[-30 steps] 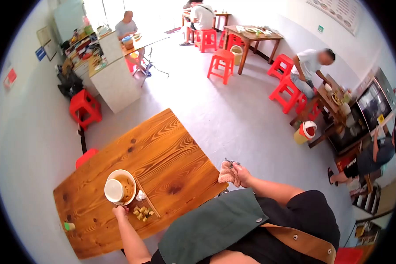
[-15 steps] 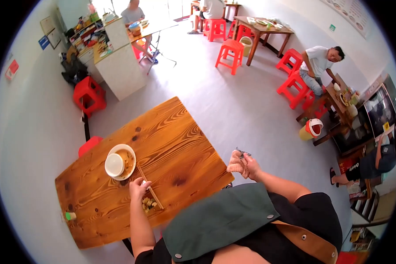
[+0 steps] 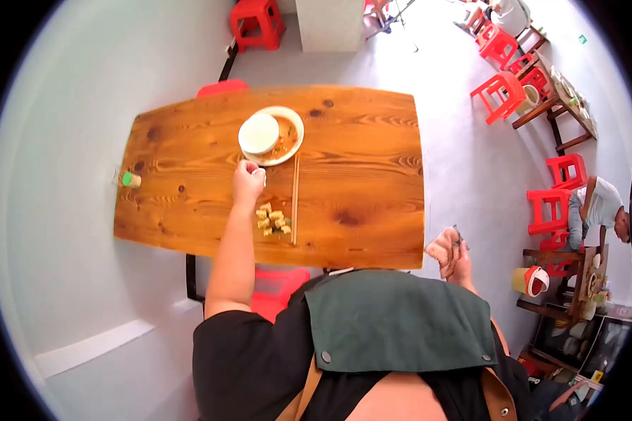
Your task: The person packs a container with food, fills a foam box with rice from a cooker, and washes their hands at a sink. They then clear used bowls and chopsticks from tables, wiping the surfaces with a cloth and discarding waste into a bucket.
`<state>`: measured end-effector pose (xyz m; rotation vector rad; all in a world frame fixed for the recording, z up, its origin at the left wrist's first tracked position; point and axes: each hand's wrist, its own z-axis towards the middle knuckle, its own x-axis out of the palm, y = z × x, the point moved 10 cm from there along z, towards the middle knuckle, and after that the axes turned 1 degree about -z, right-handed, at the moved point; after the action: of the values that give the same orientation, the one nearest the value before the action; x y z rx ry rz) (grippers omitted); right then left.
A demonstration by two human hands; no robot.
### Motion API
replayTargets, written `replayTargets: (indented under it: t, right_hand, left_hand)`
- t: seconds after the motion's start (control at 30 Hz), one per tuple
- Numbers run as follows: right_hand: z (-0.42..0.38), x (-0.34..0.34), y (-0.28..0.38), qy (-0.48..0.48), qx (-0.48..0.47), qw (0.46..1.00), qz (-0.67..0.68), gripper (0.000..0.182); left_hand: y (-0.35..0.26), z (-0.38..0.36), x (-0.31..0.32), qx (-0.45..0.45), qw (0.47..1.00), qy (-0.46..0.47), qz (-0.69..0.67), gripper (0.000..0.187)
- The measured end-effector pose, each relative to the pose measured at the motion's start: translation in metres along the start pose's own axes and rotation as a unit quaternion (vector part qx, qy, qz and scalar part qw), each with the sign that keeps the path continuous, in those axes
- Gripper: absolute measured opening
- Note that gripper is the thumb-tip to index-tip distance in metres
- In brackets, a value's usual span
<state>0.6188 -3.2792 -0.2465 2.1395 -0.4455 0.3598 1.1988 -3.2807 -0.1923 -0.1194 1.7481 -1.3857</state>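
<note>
My left hand [image 3: 248,184] reaches over the wooden table [image 3: 358,189], closed around a small white wad that looks like tissue [image 3: 260,174]. Just beyond its fingers sits a white plate [image 3: 300,133] with reddish sauce and food scraps, and a white bowl [image 3: 258,133] rests on it. A pair of chopsticks [image 3: 295,203] lies to the right of my left hand. Several yellowish food pieces [image 3: 272,219] are scattered on the wood near my forearm. Off the table's right edge, my right hand [image 3: 461,265] grips a pink cloth [image 3: 442,248] with a grey part.
A small green-capped container [image 3: 131,179] stands at the table's left end by the wall. Red stools [image 3: 256,24] are around the room, one [image 3: 277,288] under the near edge. At right, a person [image 3: 604,203] sits near a yellow bin [image 3: 530,281].
My view has turned and tipped downward, so the table appears squarer in front of me. My left hand has moved from beside the chopsticks to the plate's near edge. The cloth stays in my right hand.
</note>
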Motion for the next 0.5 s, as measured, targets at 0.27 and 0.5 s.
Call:
replayTargets:
  t: [0.27, 0.5]
  right_hand:
    - [0.0, -0.007, 0.001, -0.002, 0.004, 1.0, -0.002, 0.037]
    - [0.023, -0.021, 0.002, 0.007, 0.037, 0.999, -0.021, 0.036]
  left_hand:
    - [0.001, -0.066, 0.029, 0.051, 0.98, 0.082, 0.173, 0.017]
    - [-0.025, -0.07, 0.103, 0.039, 0.856, 0.157, 0.49, 0.03]
